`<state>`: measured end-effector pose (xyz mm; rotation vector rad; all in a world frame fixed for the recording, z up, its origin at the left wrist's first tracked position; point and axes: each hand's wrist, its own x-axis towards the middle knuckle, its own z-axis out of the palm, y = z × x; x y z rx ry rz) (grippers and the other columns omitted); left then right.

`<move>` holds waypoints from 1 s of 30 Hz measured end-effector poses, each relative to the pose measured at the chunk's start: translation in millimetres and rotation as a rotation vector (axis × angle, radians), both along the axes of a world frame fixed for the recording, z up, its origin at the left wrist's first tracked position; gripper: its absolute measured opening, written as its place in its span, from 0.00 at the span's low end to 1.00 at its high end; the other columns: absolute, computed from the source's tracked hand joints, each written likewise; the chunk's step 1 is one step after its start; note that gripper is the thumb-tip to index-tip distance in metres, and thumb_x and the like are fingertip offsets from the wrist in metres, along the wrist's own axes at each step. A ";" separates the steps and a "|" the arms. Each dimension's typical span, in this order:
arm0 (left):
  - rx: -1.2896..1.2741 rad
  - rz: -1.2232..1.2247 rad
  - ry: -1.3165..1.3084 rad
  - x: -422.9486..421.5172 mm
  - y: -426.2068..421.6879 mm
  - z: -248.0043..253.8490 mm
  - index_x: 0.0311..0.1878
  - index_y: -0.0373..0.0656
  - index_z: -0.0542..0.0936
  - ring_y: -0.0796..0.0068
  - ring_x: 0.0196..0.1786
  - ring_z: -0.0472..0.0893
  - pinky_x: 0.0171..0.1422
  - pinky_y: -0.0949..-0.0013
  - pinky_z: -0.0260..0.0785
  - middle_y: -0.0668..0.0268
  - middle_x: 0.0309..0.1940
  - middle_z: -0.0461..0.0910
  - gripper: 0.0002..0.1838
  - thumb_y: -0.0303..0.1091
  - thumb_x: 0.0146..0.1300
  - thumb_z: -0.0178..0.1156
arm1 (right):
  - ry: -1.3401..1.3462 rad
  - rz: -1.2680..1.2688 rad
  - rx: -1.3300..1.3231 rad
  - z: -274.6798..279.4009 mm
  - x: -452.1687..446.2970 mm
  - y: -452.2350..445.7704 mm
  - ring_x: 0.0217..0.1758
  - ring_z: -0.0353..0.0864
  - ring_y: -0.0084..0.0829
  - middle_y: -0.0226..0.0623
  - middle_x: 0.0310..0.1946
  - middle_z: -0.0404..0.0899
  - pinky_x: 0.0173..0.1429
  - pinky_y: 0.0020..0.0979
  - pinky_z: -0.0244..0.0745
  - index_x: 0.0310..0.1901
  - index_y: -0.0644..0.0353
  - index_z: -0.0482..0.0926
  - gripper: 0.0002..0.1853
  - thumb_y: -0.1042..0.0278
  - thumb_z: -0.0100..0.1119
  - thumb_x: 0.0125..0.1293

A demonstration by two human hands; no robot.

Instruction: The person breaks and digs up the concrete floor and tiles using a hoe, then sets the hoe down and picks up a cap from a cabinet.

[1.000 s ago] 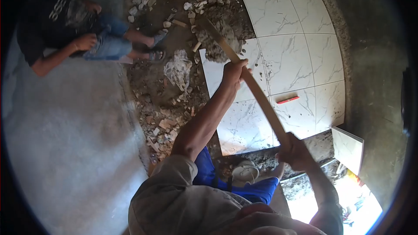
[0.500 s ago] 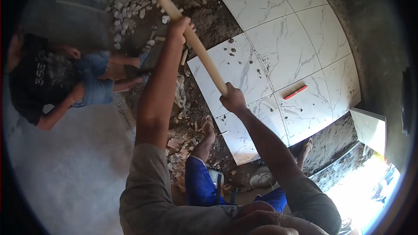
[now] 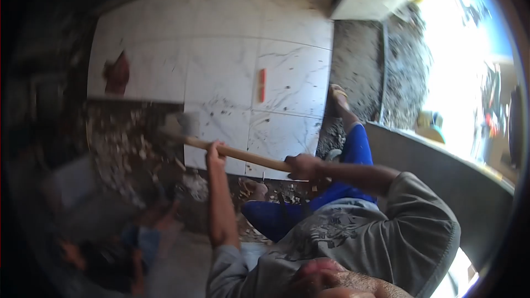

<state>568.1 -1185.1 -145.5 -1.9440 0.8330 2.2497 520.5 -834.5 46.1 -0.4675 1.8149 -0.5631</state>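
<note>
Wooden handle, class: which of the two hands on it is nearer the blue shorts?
The right hand, closed around the wooden handle by the blue shorts; the left hand holds it farther off.

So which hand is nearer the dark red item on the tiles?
Left. The left hand grips the wooden handle, below and right of the dark red item in frame; the right hand grips farther right.
</note>
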 end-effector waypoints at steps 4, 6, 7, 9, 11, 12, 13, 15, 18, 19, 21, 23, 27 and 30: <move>0.165 -0.082 0.037 -99.1 205.8 42.6 0.35 0.45 0.74 0.69 0.36 0.79 0.41 0.66 0.74 0.67 0.29 0.77 0.04 0.30 0.58 0.59 | 0.074 0.132 0.018 64.7 -133.6 195.4 0.38 0.80 0.48 0.47 0.31 0.79 0.41 0.45 0.74 0.45 0.60 0.73 0.19 0.62 0.57 0.51; 0.210 -0.131 -0.003 -155.5 303.7 71.0 0.34 0.47 0.74 0.70 0.39 0.80 0.43 0.65 0.75 0.68 0.29 0.77 0.03 0.34 0.60 0.57 | 0.091 0.153 0.052 97.3 -197.7 288.2 0.37 0.81 0.48 0.48 0.29 0.79 0.40 0.46 0.74 0.43 0.60 0.74 0.16 0.66 0.55 0.51; 0.262 -0.176 0.032 -178.6 353.3 80.9 0.34 0.46 0.74 0.69 0.39 0.80 0.44 0.64 0.76 0.68 0.30 0.78 0.03 0.33 0.60 0.56 | 0.089 0.158 0.093 108.8 -221.2 335.5 0.38 0.81 0.46 0.46 0.30 0.79 0.40 0.47 0.74 0.43 0.59 0.74 0.17 0.67 0.56 0.49; 0.314 -0.232 -0.025 -226.8 447.4 97.8 0.33 0.45 0.75 0.69 0.39 0.80 0.41 0.63 0.76 0.69 0.31 0.78 0.05 0.35 0.60 0.57 | 0.128 0.100 0.077 128.2 -248.3 423.4 0.35 0.81 0.47 0.44 0.28 0.79 0.37 0.46 0.74 0.44 0.59 0.71 0.18 0.69 0.57 0.49; 0.368 -0.342 -0.042 -260.3 523.8 102.6 0.34 0.45 0.74 0.68 0.40 0.80 0.43 0.62 0.76 0.69 0.32 0.78 0.05 0.35 0.59 0.57 | 0.061 -0.009 0.182 164.0 -258.4 476.2 0.40 0.81 0.45 0.45 0.32 0.80 0.41 0.44 0.75 0.43 0.62 0.73 0.19 0.69 0.60 0.46; 0.391 -0.381 -0.056 -271.3 551.3 106.0 0.34 0.45 0.74 0.68 0.40 0.80 0.44 0.62 0.75 0.68 0.33 0.79 0.05 0.35 0.59 0.57 | 0.013 -0.078 0.215 178.4 -252.3 493.9 0.40 0.81 0.45 0.45 0.32 0.80 0.42 0.44 0.75 0.42 0.62 0.73 0.19 0.69 0.60 0.46; 0.435 -0.512 -0.095 -286.3 576.7 112.8 0.37 0.44 0.74 0.67 0.40 0.79 0.46 0.60 0.74 0.66 0.34 0.78 0.07 0.35 0.60 0.57 | -0.030 -0.139 0.250 192.0 -245.4 509.0 0.40 0.81 0.44 0.45 0.32 0.80 0.42 0.43 0.75 0.42 0.63 0.72 0.19 0.69 0.60 0.46; 0.546 -0.812 -0.196 -312.8 620.1 133.2 0.41 0.44 0.73 0.65 0.42 0.79 0.48 0.58 0.73 0.64 0.35 0.78 0.10 0.37 0.59 0.58 | -0.068 -0.320 0.306 187.8 -217.1 532.8 0.40 0.81 0.45 0.47 0.33 0.79 0.43 0.43 0.75 0.42 0.65 0.72 0.18 0.69 0.60 0.47; 0.134 -1.399 0.023 -356.8 666.6 184.2 0.59 0.42 0.67 0.68 0.48 0.76 0.51 0.58 0.69 0.63 0.47 0.75 0.24 0.39 0.61 0.58 | -0.094 -0.616 0.369 193.5 -213.0 570.6 0.41 0.80 0.47 0.50 0.34 0.79 0.44 0.43 0.75 0.41 0.66 0.72 0.19 0.68 0.60 0.47; -0.031 -1.564 0.120 -370.6 674.7 198.0 0.62 0.43 0.65 0.69 0.50 0.75 0.52 0.58 0.67 0.64 0.50 0.74 0.26 0.39 0.61 0.57 | -0.068 -0.703 0.365 193.9 -218.9 584.4 0.42 0.80 0.48 0.51 0.34 0.79 0.46 0.43 0.74 0.43 0.67 0.73 0.22 0.65 0.62 0.47; -0.079 -1.639 0.210 -398.3 671.0 206.0 0.66 0.40 0.60 0.73 0.47 0.75 0.50 0.65 0.67 0.63 0.49 0.75 0.31 0.38 0.61 0.58 | 0.005 -0.936 0.305 168.5 -220.6 615.8 0.34 0.81 0.47 0.52 0.30 0.79 0.38 0.43 0.76 0.40 0.70 0.74 0.22 0.62 0.65 0.47; -0.119 -1.654 0.232 -426.6 666.5 220.4 0.64 0.37 0.63 0.75 0.43 0.76 0.45 0.71 0.68 0.62 0.48 0.77 0.30 0.37 0.60 0.58 | -0.204 -1.324 0.334 178.3 -251.2 642.0 0.22 0.80 0.41 0.48 0.22 0.78 0.25 0.40 0.74 0.35 0.71 0.76 0.19 0.63 0.66 0.49; -0.370 -1.709 0.179 -471.0 648.5 212.2 0.62 0.32 0.63 0.77 0.36 0.76 0.44 0.74 0.68 0.62 0.39 0.79 0.28 0.34 0.61 0.56 | -0.195 -1.817 0.127 128.1 -291.7 698.6 0.14 0.69 0.25 0.34 0.17 0.72 0.16 0.30 0.64 0.29 0.67 0.74 0.11 0.68 0.64 0.53; -0.362 -1.815 0.091 -516.8 662.7 183.0 0.62 0.32 0.64 0.76 0.36 0.77 0.45 0.74 0.69 0.61 0.39 0.78 0.27 0.34 0.62 0.55 | -0.221 -2.363 -0.284 69.0 -338.0 742.7 0.14 0.67 0.21 0.29 0.16 0.69 0.18 0.26 0.65 0.30 0.63 0.71 0.09 0.69 0.61 0.56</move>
